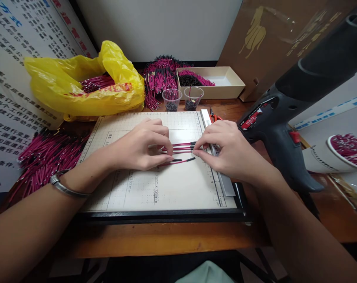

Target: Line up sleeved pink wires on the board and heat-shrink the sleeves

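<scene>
Several short magenta wires with black sleeved ends lie side by side on a white gridded cutting board. My left hand rests curled over their left ends, fingertips pressing one lower wire. My right hand is curled at their right ends, fingertips pinched against the black tips beside the board's metal ruler. A metal bangle sits on my left wrist.
A heat gun stands at the right. Piles of magenta wires lie at the left and back. A yellow bag, two plastic cups, a shallow box, red cutters and a paper cup surround the board.
</scene>
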Available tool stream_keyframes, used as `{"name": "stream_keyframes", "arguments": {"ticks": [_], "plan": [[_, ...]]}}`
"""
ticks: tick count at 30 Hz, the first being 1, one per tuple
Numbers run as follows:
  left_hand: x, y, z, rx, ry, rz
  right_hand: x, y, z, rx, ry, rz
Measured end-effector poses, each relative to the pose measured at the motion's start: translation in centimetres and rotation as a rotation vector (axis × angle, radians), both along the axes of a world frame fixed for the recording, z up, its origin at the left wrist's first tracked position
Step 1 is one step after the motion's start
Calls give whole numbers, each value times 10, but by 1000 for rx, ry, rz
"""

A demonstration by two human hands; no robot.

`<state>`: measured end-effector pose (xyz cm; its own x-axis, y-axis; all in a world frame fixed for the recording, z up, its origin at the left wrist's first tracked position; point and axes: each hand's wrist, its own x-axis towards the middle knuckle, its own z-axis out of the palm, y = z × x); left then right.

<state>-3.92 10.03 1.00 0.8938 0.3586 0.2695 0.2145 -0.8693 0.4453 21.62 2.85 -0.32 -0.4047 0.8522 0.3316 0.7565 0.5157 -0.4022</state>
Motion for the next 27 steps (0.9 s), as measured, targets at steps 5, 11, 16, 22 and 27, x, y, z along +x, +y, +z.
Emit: {"name": "stream_keyframes", "arguments": {"ticks": [5, 11, 16, 22, 27], "plan": [[1, 0, -1, -19, 66, 0, -2, 1, -3, 25, 23, -15], [3, -2, -4, -29, 62, 0, -13, -5, -8, 46, 77, 74], [5, -3, -6, -21, 24, 0, -17, -7, -11, 32, 66, 100], [4, -3, -3, -28, 21, 41, -18, -6, -8, -32, 64, 109], [3, -3, -2, -27, 21, 26, -17, -5, -9, -50, 67, 93]]}}
